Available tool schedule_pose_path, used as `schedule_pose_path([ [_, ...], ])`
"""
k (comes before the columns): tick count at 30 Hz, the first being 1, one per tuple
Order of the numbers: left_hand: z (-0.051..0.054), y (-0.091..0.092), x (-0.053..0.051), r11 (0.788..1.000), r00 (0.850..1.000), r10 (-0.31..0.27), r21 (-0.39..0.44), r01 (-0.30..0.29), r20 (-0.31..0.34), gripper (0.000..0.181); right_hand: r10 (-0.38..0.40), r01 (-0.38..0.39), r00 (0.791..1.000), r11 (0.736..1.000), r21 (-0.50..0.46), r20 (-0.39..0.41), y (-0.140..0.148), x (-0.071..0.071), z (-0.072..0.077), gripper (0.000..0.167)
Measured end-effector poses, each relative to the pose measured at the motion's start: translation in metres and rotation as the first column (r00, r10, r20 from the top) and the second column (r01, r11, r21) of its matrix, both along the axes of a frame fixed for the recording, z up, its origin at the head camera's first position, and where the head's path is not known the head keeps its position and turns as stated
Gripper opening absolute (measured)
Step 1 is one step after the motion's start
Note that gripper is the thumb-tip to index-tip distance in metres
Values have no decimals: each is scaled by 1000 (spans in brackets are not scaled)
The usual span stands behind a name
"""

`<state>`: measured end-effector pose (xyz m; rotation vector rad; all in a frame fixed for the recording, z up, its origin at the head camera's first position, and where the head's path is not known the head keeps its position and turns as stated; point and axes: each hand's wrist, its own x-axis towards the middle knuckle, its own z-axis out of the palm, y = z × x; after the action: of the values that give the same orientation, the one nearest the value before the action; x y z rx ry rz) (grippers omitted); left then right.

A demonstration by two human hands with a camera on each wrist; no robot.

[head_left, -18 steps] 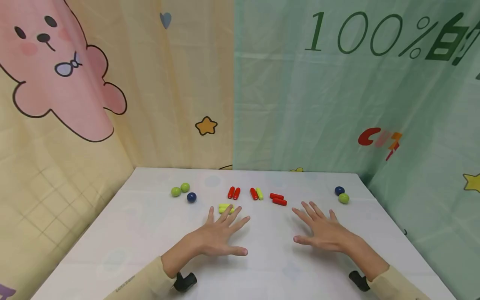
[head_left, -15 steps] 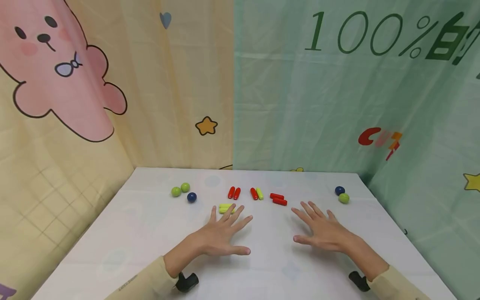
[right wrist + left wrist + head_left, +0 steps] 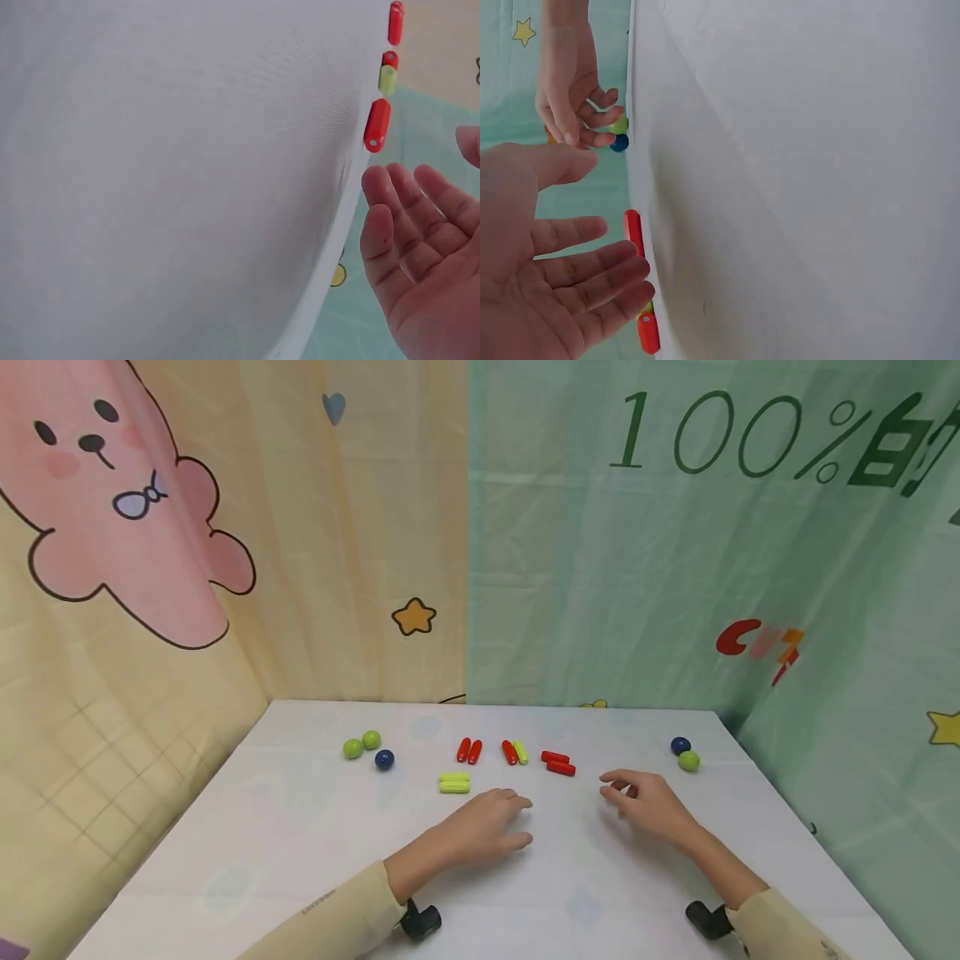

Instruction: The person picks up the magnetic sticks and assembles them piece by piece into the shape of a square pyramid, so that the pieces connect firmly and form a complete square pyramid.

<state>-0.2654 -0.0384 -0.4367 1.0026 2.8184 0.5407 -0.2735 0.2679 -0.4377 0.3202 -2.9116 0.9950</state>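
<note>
My left hand [image 3: 483, 828] hovers over the white table, its fingers loosely bent and holding nothing. Just beyond it, to the left, lie two yellow-green short rods [image 3: 454, 787] side by side. My right hand [image 3: 651, 806] is also unoccupied, fingers relaxed and slightly bent, right of a pair of red short rods [image 3: 561, 769]. Farther back are two more red rods [image 3: 476, 752] and a red rod [image 3: 509, 752] next to a yellow-green rod [image 3: 521, 752]. In the right wrist view, the fingers [image 3: 379, 236] are apart from the red rods [image 3: 378, 125].
At the back left sit two green balls [image 3: 352, 748] and a dark blue ball [image 3: 385, 760]. Another dark blue ball [image 3: 680, 745] touches a green ball [image 3: 688, 762] at the back right. Printed curtains [image 3: 570, 568] hang behind the white table [image 3: 300, 860].
Both hands went from widely spread fingers to looser, bent ones. The left hand moved right, uncovering the yellow-green pair; the right hand shifted slightly. The rods and balls stayed put.
</note>
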Motion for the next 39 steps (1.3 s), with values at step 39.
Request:
schedule_pose_path([
  [39, -24, 63, -87, 849, 932, 163, 435, -300, 324, 35, -19, 255, 919, 790, -558, 393, 37, -27, -18, 56],
])
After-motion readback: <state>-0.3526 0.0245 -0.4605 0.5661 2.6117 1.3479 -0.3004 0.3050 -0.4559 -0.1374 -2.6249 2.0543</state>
